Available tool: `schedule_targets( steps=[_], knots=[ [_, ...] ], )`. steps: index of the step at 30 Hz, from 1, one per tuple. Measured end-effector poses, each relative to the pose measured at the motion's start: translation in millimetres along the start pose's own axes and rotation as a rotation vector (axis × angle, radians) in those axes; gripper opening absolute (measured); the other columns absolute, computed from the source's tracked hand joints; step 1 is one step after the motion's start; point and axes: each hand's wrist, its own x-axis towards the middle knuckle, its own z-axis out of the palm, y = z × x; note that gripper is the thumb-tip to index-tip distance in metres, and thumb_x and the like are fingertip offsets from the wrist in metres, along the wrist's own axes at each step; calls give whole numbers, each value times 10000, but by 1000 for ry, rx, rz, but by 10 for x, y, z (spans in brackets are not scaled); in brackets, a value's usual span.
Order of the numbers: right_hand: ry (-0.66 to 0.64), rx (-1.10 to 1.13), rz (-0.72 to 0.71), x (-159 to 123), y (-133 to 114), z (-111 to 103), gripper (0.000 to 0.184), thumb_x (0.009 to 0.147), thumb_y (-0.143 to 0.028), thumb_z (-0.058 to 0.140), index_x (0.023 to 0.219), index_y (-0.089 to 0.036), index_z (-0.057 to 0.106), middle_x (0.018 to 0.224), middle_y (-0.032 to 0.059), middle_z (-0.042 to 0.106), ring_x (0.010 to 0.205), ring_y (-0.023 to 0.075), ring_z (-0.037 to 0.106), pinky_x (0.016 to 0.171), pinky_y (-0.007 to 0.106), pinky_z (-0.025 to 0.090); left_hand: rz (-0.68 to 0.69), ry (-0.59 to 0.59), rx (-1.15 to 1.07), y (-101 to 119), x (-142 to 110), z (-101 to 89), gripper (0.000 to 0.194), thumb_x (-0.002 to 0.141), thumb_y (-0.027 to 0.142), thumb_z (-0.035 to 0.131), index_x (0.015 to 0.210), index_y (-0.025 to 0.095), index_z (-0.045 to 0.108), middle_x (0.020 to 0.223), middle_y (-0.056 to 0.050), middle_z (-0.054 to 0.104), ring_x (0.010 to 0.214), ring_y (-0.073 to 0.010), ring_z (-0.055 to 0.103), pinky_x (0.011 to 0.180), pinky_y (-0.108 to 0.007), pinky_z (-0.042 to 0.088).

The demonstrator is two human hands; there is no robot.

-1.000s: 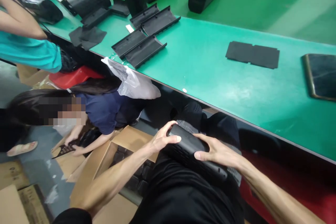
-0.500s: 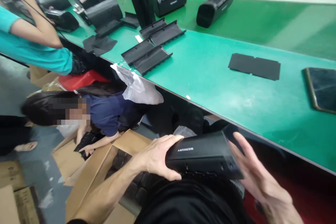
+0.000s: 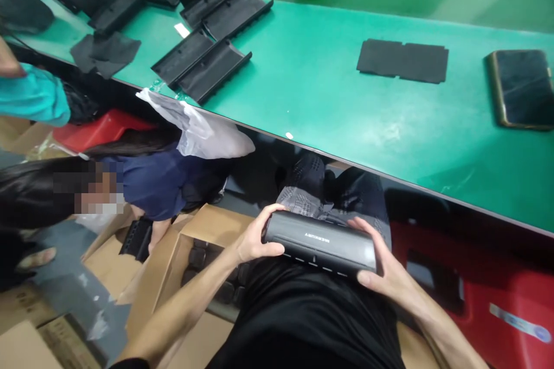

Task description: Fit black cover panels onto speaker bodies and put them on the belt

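A long black speaker (image 3: 320, 248) with rounded sides lies across my lap, the word MERKURY printed on its upper face. Its left end is gripped by my left hand (image 3: 255, 240), thumb along the near side and fingers over the top. Around the right end, my right hand (image 3: 387, 271) is closed with the thumb on the near edge and fingers on the far edge. The underside is hidden. On the green bench (image 3: 329, 98) beyond lie several curved black shells (image 3: 214, 69), a flat black sheet (image 3: 402, 61) and a phone (image 3: 523, 86).
Left of my lap stands an open cardboard box (image 3: 220, 222) with several dark units inside. A co-worker in a navy shirt (image 3: 147, 184) bends over another box (image 3: 110, 262). A white plastic bag (image 3: 208, 132) hangs at the bench edge. A red stool (image 3: 497, 277) is at right.
My right hand has come in from beside the speaker's right end and closed around it. The speaker now sits more level and lower in my lap. The view has shifted down and right.
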Motion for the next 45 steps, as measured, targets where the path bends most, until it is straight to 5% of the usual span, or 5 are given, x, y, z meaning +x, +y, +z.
schedule_targets(
  steps=[7,17,27,35,45],
  knots=[
    [171,51,3,-56,54,201,806,794,-632,755,1481,-349,441,1560,75,493,1451,389,429,1225,470,301,94,75,-4,-31,-21,155,857,738,578,791,1445,236,450,1491,-118,471,1363,-386,461,1188,-472,344],
    [44,70,32,-51,184,62,933,766,-717,746,1539,-385,342,1643,76,387,1503,409,360,1252,517,251,41,19,-20,-2,-43,154,1088,758,629,786,1616,220,257,1569,-148,422,1399,-381,456,1209,-471,332],
    [124,58,38,-126,81,118,880,711,-659,825,1447,-363,442,1576,108,468,1426,452,448,1210,560,330,258,147,69,33,-95,324,828,795,591,752,1469,213,452,1481,-155,445,1392,-388,442,1214,-505,323],
    [63,135,115,-140,87,78,961,657,-711,836,1459,-389,417,1620,91,421,1420,448,449,1189,554,339,155,4,18,36,-76,204,973,783,655,759,1571,231,375,1576,-153,390,1446,-414,388,1238,-525,290],
    [125,137,57,-145,151,144,851,702,-612,851,1422,-376,464,1625,75,428,1448,420,430,1211,518,336,225,134,-34,37,-104,292,691,811,550,767,1385,231,551,1458,-129,485,1410,-385,429,1231,-499,293]
  ],
)
